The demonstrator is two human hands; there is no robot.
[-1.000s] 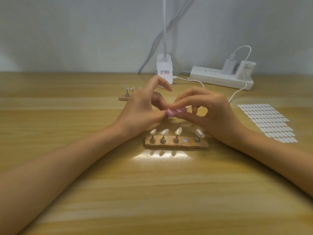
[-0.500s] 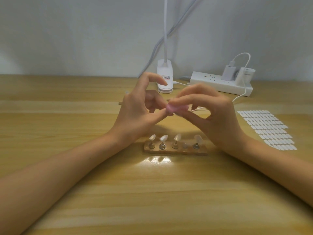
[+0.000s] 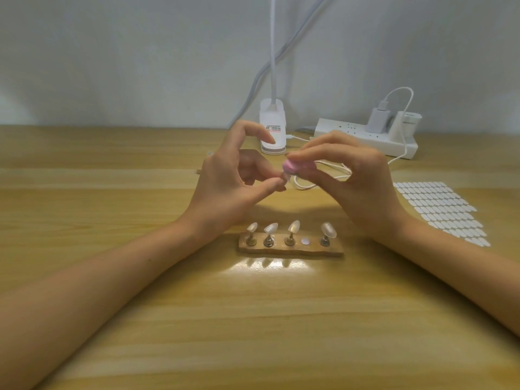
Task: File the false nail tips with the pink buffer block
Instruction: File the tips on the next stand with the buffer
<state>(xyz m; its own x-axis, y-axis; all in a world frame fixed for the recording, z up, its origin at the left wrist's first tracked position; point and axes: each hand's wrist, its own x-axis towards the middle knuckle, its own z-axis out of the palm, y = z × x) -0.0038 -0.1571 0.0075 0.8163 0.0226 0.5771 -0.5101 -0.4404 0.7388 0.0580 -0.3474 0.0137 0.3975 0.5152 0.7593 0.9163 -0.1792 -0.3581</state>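
Against a second ago, both hands stand farther from the wooden holder (image 3: pixel 332 250), with more table (image 3: pixel 253 319) showing between. The left hand (image 3: pixel 233 190) pinches a small piece (image 3: pixel 287 177), probably a false nail, between thumb and fingertip, the index finger arched clear. The piece touches the pink buffer block (image 3: pixel 292 166), gripped in the right hand (image 3: pixel 354 181) between thumb and fingers. The holder carries four nail tips (image 3: pixel 271 228) on pegs and one bare spot. One sticker sheet (image 3: pixel 439 209) lies rightmost.
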